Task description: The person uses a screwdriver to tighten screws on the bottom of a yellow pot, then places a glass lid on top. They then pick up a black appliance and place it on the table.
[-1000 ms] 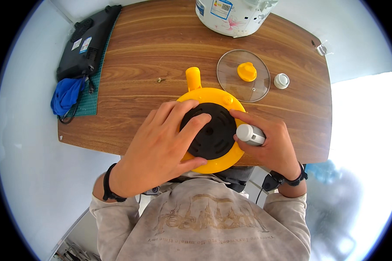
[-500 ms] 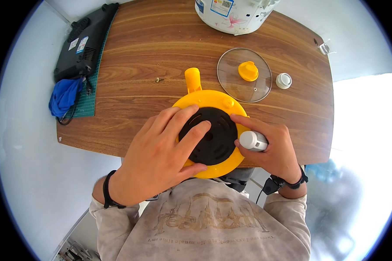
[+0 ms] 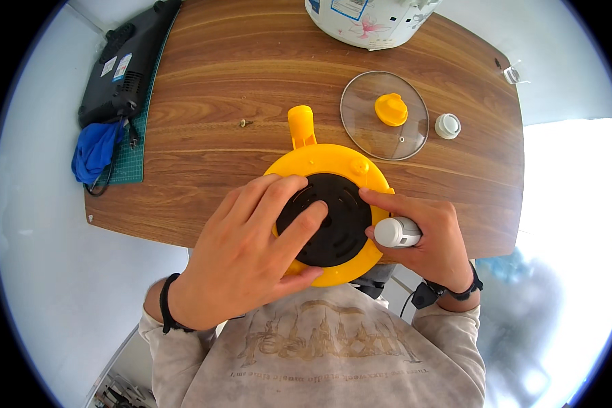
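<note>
A yellow round pot (image 3: 333, 158) lies upside down at the table's front edge, its stubby handle (image 3: 301, 125) pointing away from me. Set into its underside is a black slotted base plate (image 3: 340, 234). My left hand (image 3: 241, 248) rests over the left part of the pot with fingers spread, fingertips on the black plate and thumb near the lower rim. My right hand (image 3: 438, 234) is closed around a white-and-grey cylindrical hand tool (image 3: 393, 232), its rounded end facing up. The right index fingertip also touches the pot's right rim. The tool's lower end is hidden.
Beyond the pot lie a glass lid (image 3: 360, 109) with a yellow knob (image 3: 391, 109), a small white cap (image 3: 447, 126) and a small screw (image 3: 243, 123). A white cooker (image 3: 367, 27) stands at the back. A black appliance (image 3: 115, 78) and blue cloth (image 3: 96, 151) sit left on a green mat (image 3: 130, 166).
The pot and both hands sit slightly lower in the picture, along with a small shift of the whole view. Both hands keep nearly the same places on the pot and tool.
</note>
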### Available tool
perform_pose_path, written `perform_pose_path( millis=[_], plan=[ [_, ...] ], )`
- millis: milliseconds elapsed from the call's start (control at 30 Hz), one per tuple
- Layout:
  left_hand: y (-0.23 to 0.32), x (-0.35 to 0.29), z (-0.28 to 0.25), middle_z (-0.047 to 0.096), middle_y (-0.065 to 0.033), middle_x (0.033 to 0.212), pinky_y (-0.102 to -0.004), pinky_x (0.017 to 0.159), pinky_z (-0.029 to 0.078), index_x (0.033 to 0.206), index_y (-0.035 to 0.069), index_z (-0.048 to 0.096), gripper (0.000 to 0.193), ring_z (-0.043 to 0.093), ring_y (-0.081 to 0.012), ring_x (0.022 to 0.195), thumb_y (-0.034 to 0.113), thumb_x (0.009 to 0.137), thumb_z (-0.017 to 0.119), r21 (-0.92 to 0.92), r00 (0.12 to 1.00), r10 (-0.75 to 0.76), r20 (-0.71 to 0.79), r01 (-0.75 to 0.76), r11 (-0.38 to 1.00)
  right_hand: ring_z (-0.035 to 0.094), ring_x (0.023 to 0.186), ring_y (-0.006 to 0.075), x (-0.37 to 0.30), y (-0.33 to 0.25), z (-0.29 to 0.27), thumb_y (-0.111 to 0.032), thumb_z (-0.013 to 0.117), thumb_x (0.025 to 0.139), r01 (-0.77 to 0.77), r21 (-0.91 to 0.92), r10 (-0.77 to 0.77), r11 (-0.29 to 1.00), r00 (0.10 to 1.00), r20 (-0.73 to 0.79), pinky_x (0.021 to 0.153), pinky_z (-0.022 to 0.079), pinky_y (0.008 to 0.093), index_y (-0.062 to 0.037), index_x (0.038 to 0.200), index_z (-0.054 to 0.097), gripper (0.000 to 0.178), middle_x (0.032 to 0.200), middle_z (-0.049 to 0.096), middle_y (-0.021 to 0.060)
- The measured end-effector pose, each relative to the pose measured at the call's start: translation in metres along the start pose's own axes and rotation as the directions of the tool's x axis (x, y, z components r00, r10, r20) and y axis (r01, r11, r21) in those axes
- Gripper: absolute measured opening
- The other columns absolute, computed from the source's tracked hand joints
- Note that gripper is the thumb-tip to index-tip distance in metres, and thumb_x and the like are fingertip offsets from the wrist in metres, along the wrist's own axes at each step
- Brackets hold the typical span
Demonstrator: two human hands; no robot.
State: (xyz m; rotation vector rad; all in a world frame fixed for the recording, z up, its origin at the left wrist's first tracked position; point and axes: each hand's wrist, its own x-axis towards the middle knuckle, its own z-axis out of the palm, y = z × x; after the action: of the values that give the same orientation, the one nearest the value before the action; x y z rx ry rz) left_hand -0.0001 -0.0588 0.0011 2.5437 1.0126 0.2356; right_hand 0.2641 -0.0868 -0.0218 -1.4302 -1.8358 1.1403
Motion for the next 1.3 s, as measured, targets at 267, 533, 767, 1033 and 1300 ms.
perform_pose_path(
  millis=[267, 533, 767, 1033, 1300],
  plan=[
    [-0.002, -0.002, -0.005, 0.053, -0.0148, 0.131, -0.0460, 0.104, 0.048, 0.107, 0.014, 0.078, 0.044, 0.051, -0.0349, 0.127, 0.030, 0.067, 0.089, -0.079, 1.000, 0.015, 0.013, -0.014, 0.997, 0.074, 0.082, 0.0290, 0.001, -0.001, 0.000, -0.003, 0.086, 0.071, 0.022, -0.019, -0.022, 1.000, 0.999, 0.023, 0.075, 0.059, 0.0328, -0.0093, 0.123, 0.072, 0.054, 0.101, 0.076, 0.0139],
    [-0.004, -0.005, -0.007, 0.054, -0.0152, 0.134, -0.0464, 0.108, 0.047, 0.103, 0.012, 0.079, 0.044, 0.050, -0.0362, 0.129, 0.033, 0.065, 0.089, -0.130, 0.998, 0.034, 0.045, -0.028, 0.991, 0.074, 0.080, 0.0282, 0.000, 0.000, 0.000, -0.003, 0.087, 0.070, 0.001, -0.017, -0.001, 1.000, 0.999, 0.048, 0.073, 0.059, 0.0321, -0.0107, 0.116, 0.075, 0.049, 0.097, 0.076, 0.0131],
    [-0.003, -0.011, -0.006, 0.051, -0.0182, 0.142, -0.0473, 0.111, 0.045, 0.105, 0.012, 0.079, 0.046, 0.045, -0.0380, 0.136, 0.038, 0.067, 0.088, -0.121, 0.994, 0.064, 0.087, -0.053, 0.991, 0.074, 0.080, 0.0284, 0.000, -0.001, -0.002, -0.005, 0.087, 0.071, 0.004, -0.022, -0.003, 1.000, 0.998, 0.060, 0.073, 0.059, 0.0320, -0.0105, 0.114, 0.075, 0.046, 0.096, 0.076, 0.0122],
    [0.005, -0.018, 0.001, 0.045, -0.0261, 0.149, -0.0528, 0.113, 0.042, 0.123, 0.015, 0.072, 0.061, 0.040, -0.0437, 0.142, 0.042, 0.070, 0.084, -0.026, 0.984, 0.107, 0.140, -0.104, 0.994, 0.074, 0.080, 0.0274, 0.000, -0.004, -0.003, -0.007, 0.088, 0.070, 0.005, -0.054, -0.001, 0.999, 0.998, 0.064, 0.072, 0.059, 0.0318, -0.0104, 0.114, 0.075, 0.046, 0.098, 0.076, 0.0106],
    [0.006, -0.024, 0.007, 0.042, -0.0301, 0.153, -0.0566, 0.116, 0.037, 0.136, 0.018, 0.063, 0.070, 0.040, -0.0463, 0.143, 0.043, 0.074, 0.082, 0.025, 0.977, 0.130, 0.168, -0.136, 0.990, 0.075, 0.081, 0.0264, -0.004, -0.001, 0.000, -0.005, 0.087, 0.071, -0.022, -0.032, 0.024, 0.999, 0.998, 0.050, 0.074, 0.060, 0.0313, -0.0104, 0.115, 0.074, 0.046, 0.099, 0.077, 0.0086]
  ],
)
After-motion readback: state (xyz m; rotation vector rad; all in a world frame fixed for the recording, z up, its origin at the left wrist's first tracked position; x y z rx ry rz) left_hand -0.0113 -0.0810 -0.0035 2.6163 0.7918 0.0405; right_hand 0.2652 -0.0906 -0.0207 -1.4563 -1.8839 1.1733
